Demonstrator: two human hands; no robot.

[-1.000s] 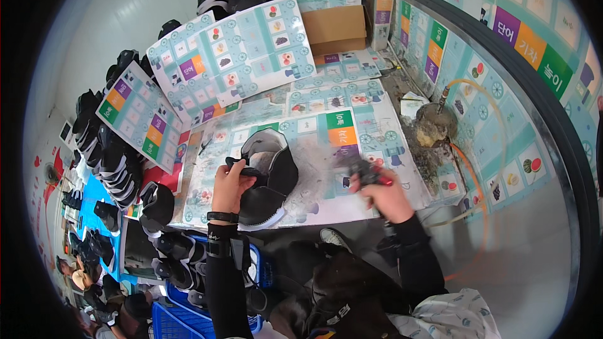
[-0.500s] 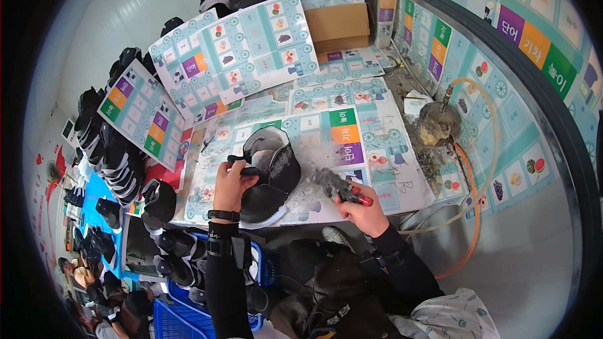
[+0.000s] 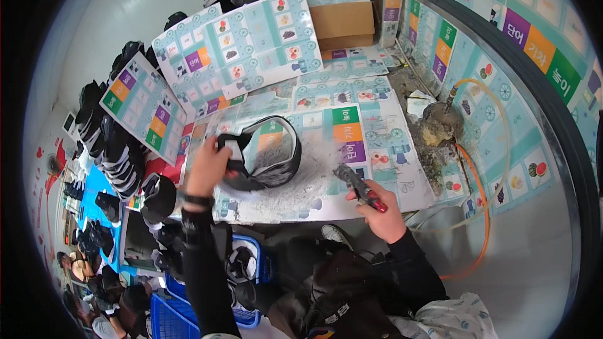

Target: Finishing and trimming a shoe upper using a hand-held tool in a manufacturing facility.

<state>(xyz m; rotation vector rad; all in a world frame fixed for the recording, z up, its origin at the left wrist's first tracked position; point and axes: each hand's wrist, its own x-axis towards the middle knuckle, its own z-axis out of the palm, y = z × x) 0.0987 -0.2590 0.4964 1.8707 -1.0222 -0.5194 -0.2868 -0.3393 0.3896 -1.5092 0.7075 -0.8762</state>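
At the near middle of the desk (image 3: 407, 81), left of centre, a black looped piece (image 3: 290, 169) stands with its wide opening facing up, and a printed sheet (image 3: 377, 125) shows through it. The left hand (image 3: 207, 166), slightly blurred, is closed on the flap at the left side of the piece, fingers curled around it. To the right, well apart from the piece, the right hand (image 3: 382, 212) is wrapped around a dark tool (image 3: 359, 187) with a red end; its grey, fuzzy tip points to the far left. Whether the tool touches the sheet cannot be told. Grey dust (image 3: 298, 198) lies scattered beside the piece and between it and the tool.

On the far left, two printed boards (image 3: 235, 44) lean together, with a smaller board (image 3: 143, 110) just left of them. Beyond these rise stacked black items (image 3: 119, 157). A single dark item (image 3: 158, 198) sits near the desk's left edge. At the far middle is a cardboard box (image 3: 342, 24). Along the right side, a crusted brown container (image 3: 443, 124) stands beside an orange hose (image 3: 482, 232). Blue baskets (image 3: 269, 257) are at the near left, below the desk.
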